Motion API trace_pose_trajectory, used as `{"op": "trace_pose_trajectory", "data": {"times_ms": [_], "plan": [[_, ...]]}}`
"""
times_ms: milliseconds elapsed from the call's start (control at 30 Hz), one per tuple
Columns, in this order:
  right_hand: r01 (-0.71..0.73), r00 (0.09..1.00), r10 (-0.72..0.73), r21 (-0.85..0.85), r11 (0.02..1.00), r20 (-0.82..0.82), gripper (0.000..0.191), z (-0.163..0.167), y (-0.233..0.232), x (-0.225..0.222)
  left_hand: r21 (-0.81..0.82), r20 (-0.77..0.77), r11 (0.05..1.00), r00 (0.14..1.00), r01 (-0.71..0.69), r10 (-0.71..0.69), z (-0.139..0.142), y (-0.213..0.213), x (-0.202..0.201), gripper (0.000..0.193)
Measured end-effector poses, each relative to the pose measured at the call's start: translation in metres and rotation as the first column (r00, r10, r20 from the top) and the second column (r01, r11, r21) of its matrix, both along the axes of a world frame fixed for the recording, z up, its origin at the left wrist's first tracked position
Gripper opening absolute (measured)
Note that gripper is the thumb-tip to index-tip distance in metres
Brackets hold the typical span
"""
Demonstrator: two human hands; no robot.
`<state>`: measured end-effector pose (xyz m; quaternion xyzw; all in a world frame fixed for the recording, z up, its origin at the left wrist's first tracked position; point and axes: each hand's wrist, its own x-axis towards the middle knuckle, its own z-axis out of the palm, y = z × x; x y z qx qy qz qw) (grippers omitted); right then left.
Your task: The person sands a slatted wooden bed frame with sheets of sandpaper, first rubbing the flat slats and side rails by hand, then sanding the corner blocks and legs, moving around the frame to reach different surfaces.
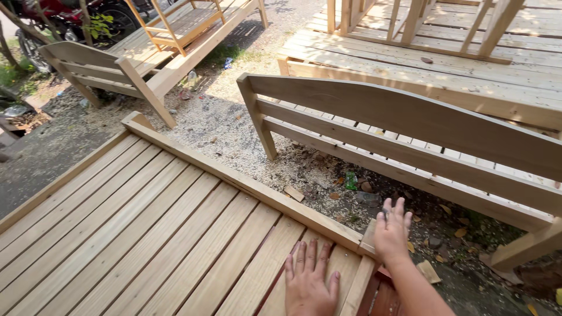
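Observation:
My left hand (308, 280) lies flat, fingers spread, on the slatted top of a large wooden platform (146, 234) near its lower right corner. My right hand (391, 230) rests on the platform's corner post (369, 237), fingers spread over its top and out past the edge. It holds nothing that I can see. A raised wooden rail (234, 178) runs along the platform's far edge from the upper left down to that corner.
A wooden bed-frame end (410, 126) with horizontal rails stands on the sawdust-covered ground beyond the platform. More slatted platforms (445, 64) and frames lie behind it. Wood scraps (294, 193), leaves and a green bit of litter (350, 180) dot the ground. A motorbike (64, 17) stands top left.

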<state>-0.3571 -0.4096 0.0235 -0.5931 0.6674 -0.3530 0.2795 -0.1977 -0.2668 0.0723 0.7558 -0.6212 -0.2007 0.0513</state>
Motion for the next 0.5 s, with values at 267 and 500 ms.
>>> {"op": "trace_pose_trajectory", "data": {"times_ms": [267,500], "plan": [[-0.074,0.997,0.077,-0.159,0.985,0.011,0.06,-0.053,0.003,-0.008,-0.124,-0.092,0.992,0.996,-0.015,0.004,-0.031,-0.024,0.004,0.079],[-0.089,0.992,0.092,-0.042,0.995,0.089,0.056,-0.047,-0.006,-0.013,-0.731,0.352,0.682,0.847,-0.018,0.399,-0.035,-0.043,-0.001,0.085]]}}
